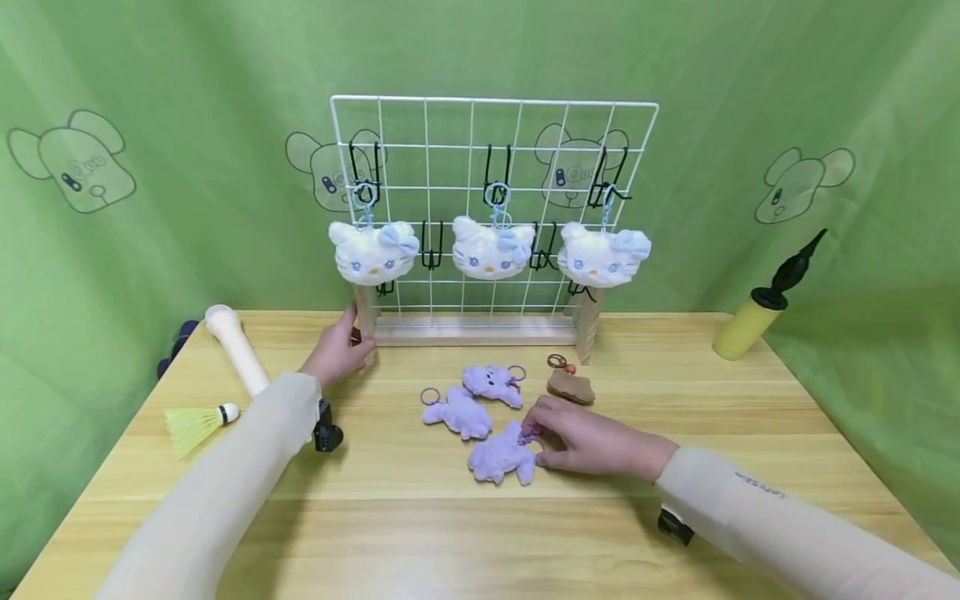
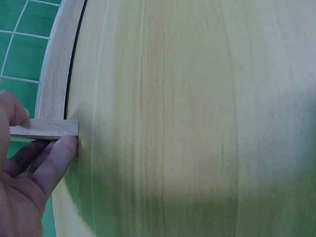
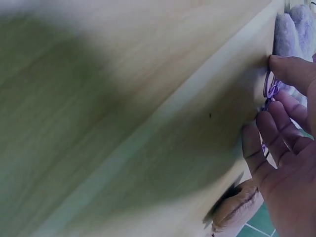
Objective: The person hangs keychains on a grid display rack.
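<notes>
My left hand (image 1: 339, 350) pinches the wooden foot (image 2: 47, 128) at the left end of a white wire grid rack (image 1: 450, 187), thumb on one side and fingers on the other. My right hand (image 1: 585, 435) is at a light purple plush keychain (image 1: 498, 454) lying on the table. Its thumb and forefinger stand apart, fingertips right at the purple ring and chain (image 3: 271, 89). Two more purple plush keychains, one in front (image 1: 461, 414) and one behind (image 1: 491, 383), lie just left of that hand. A brown plush keychain (image 1: 572, 387) lies behind its knuckles.
Three white cat-face plush keychains, left (image 1: 375, 252), middle (image 1: 492, 250) and right (image 1: 603, 255), hang from black hooks on the rack. At left lie a cream-coloured stick (image 1: 238, 350) and a yellow shuttlecock (image 1: 197, 423). A yellow hand pump (image 1: 746, 325) stands at the back right.
</notes>
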Tool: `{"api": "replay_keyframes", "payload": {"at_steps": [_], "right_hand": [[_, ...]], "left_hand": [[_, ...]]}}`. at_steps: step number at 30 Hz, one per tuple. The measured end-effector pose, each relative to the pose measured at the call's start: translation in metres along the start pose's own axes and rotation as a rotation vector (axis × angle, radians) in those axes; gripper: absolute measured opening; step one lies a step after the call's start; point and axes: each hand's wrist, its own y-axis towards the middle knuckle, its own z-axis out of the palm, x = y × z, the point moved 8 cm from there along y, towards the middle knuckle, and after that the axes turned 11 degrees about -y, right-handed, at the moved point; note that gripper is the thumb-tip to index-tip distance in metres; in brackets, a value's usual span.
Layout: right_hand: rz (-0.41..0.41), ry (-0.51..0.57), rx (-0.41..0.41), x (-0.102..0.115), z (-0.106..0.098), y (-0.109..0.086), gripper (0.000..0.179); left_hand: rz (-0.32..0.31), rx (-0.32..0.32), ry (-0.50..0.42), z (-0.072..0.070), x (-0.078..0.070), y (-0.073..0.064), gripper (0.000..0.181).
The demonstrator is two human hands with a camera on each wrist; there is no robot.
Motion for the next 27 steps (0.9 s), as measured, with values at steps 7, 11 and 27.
{"api": "replay_keyframes", "payload": {"at_steps": [7,11,27], "right_hand": [[0.005,-0.001,0.021,0.0024,0.001,0.0007,0.028],[-0.028,-0.02,0.011,0.0057,-0.0002,0.0002,0.027],[-0.069,-0.105,-0.039,0.0081,-0.0068,-0.0046,0.025]], "left_hand": [[0.004,0.002,-0.003,0.0008,0.0007,0.0013,0.082],[0.002,0.003,0.0,0.0006,0.0011,0.0014,0.082],[-0.006,0.003,0.0,0.0008,0.0016,0.0013,0.082]]}}
